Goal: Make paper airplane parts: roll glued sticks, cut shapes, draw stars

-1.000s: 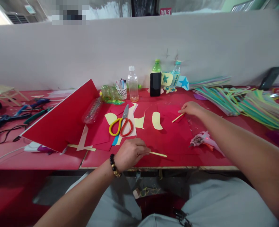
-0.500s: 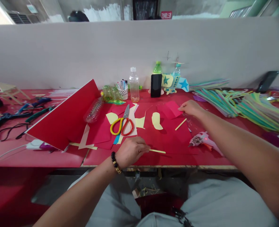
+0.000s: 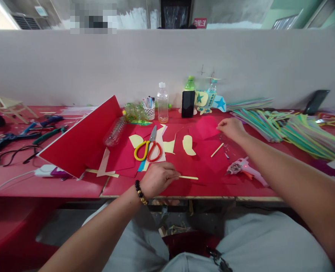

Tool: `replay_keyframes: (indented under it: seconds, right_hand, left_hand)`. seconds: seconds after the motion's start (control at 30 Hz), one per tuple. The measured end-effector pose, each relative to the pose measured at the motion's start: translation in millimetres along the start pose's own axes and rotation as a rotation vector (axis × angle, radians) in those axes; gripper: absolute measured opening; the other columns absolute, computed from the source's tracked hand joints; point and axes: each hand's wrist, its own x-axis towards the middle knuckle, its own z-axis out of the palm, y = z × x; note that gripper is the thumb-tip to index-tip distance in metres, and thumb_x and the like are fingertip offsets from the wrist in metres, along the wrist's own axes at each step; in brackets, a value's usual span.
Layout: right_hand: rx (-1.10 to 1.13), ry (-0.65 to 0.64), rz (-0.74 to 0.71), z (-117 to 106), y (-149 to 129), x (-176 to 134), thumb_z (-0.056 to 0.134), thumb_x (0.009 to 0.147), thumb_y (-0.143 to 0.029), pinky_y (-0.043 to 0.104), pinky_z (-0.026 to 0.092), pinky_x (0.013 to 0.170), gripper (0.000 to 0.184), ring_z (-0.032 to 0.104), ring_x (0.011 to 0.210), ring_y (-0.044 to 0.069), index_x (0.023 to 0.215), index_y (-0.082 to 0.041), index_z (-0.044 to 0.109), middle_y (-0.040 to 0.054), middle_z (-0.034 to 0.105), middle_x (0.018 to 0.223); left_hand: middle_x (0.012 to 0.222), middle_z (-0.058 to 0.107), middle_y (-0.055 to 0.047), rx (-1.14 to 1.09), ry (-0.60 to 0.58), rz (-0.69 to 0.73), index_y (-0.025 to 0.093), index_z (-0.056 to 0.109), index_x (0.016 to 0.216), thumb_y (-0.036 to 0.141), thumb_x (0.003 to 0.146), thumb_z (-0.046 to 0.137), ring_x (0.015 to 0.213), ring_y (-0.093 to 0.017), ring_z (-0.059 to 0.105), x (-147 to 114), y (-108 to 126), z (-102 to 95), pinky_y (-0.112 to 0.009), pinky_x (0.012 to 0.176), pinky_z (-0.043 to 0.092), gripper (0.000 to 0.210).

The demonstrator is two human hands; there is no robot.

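My left hand (image 3: 162, 177) pinches one end of a thin pale-yellow paper strip (image 3: 188, 177) near the table's front edge. Farther out on the right, my right hand (image 3: 231, 127) grips the edge of a red paper piece (image 3: 208, 126) between thumb and fingers. A second yellow strip (image 3: 217, 150) lies just below that hand. Between the hands are a curved yellow paper cutout (image 3: 188, 145) and another yellow piece (image 3: 169, 146). Scissors (image 3: 149, 147) with one yellow and one red handle rest on paper beyond my left hand. A pink glue gun (image 3: 245, 170) lies beneath my right forearm.
A clear bottle (image 3: 162, 104), a pen cup (image 3: 149, 111) and a black phone (image 3: 188, 104) stand toward the back. Bundled coloured sticks (image 3: 306, 126) spread at right. A red board (image 3: 85, 139) leans at left, beside a crumpled bottle (image 3: 115, 131) and pliers (image 3: 50, 135).
The red paper piece in my right hand has lifted and turned a little. My left hand keeps its hold on the yellow strip. The camera view has shifted slightly.
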Motion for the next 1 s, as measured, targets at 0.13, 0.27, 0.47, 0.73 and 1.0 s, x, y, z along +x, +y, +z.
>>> replay_keyframes:
  seconds: [0.13, 0.27, 0.47, 0.73, 1.0]
  right_hand:
    - [0.133, -0.039, 0.034, -5.2, 0.6, -8.0, 0.069, 0.071, -0.028, 0.024, 0.042, 0.052, 0.011, 0.059, 0.051, 0.015, 0.067, -0.018, 0.067, 0.0019, 0.066, 0.055]
    - [0.232, -0.057, 0.056, -7.1, -1.0, -18.9, 0.068, 0.074, -0.029, 0.022, 0.040, 0.045, 0.013, 0.056, 0.044, 0.011, 0.071, -0.017, 0.064, 0.0011, 0.065, 0.054]
    - [0.194, -0.121, 0.072, -5.3, 2.0, -25.6, 0.071, 0.070, -0.018, 0.021, 0.044, 0.048, 0.014, 0.063, 0.053, 0.014, 0.083, -0.014, 0.067, 0.0017, 0.067, 0.059]
    - [-0.036, -0.138, -0.005, -7.1, 5.2, -30.3, 0.055, 0.092, -0.033, 0.039, 0.054, 0.079, 0.029, 0.063, 0.092, 0.018, 0.115, -0.016, 0.058, 0.0072, 0.062, 0.112]
    - [-0.082, 0.006, -0.160, -20.7, -4.5, -38.7, 0.056, 0.078, -0.014, 0.037, 0.046, 0.087, 0.045, 0.065, 0.094, 0.027, 0.123, -0.017, 0.063, 0.0094, 0.073, 0.097]
  left_hand:
    - [0.091, 0.068, -0.006, -0.012, -0.010, -0.019, 0.019, 0.072, 0.098, 0.029, 0.095, 0.047, 0.081, -0.012, 0.064, -1.9, 0.1, 0.5, -0.021, 0.071, 0.047, 0.027]
    - [0.089, 0.067, -0.006, -0.007, -0.014, -0.015, 0.019, 0.072, 0.097, 0.029, 0.095, 0.047, 0.079, -0.012, 0.063, -2.3, 1.2, 0.5, -0.021, 0.070, 0.047, 0.027]
    - [0.088, 0.067, -0.006, 0.001, -0.021, -0.013, 0.019, 0.072, 0.097, 0.027, 0.094, 0.048, 0.079, -0.012, 0.063, -1.8, 1.1, 1.0, -0.021, 0.069, 0.047, 0.026]
    - [0.086, 0.067, -0.005, 0.005, -0.022, -0.027, 0.019, 0.072, 0.096, 0.027, 0.094, 0.049, 0.079, -0.013, 0.062, -2.3, 0.6, 1.2, -0.022, 0.069, 0.046, 0.025]
    - [0.083, 0.067, -0.004, 0.020, 0.024, -0.042, 0.019, 0.073, 0.094, 0.028, 0.092, 0.052, 0.078, -0.013, 0.062, -1.2, 3.1, -1.8, -0.022, 0.067, 0.045, 0.023]
